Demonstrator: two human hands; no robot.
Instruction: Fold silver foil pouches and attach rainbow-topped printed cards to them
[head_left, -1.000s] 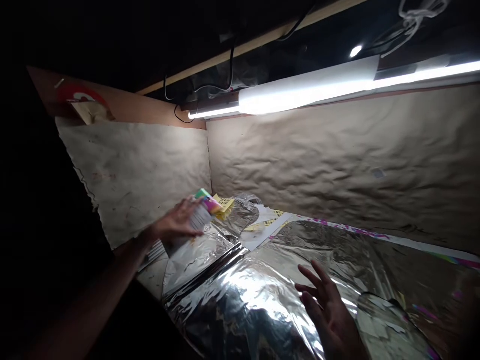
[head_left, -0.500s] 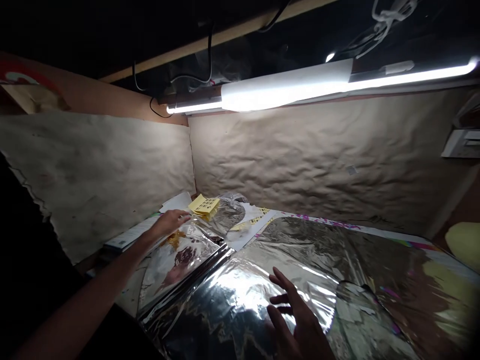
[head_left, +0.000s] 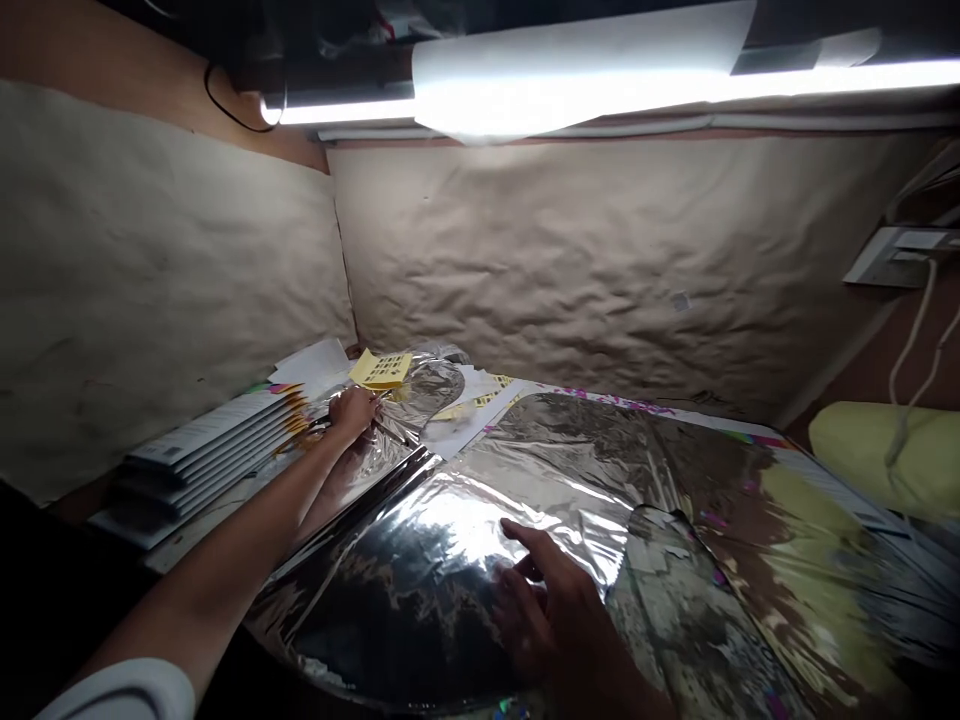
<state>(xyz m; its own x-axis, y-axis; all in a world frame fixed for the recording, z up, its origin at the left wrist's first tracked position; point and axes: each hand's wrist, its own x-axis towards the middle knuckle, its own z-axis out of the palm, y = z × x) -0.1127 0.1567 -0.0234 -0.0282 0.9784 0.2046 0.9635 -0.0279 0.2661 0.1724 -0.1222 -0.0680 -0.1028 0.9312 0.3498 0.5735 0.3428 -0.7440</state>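
A large sheet of shiny silver foil [head_left: 600, 480] covers the work surface. My right hand [head_left: 544, 600] rests flat on its near part, fingers spread. My left hand [head_left: 352, 410] reaches to the far left corner, fingers curled on a smaller piece of silver foil [head_left: 420, 390] beside a fanned stack of white packets [head_left: 217, 450]. A yellow printed card [head_left: 382, 368] lies just beyond that hand.
Crumpled brown paper [head_left: 562, 260] lines the back and left walls. A bright tube light [head_left: 570, 75] runs overhead. A yellow-green roll [head_left: 870, 450] lies at the right, with a white cable and wall socket [head_left: 900, 255] above it.
My left hand no longer holds the coloured packet; it now presses on the small foil by the stack. My right hand has come down flat onto the large foil. The view tilted downward.
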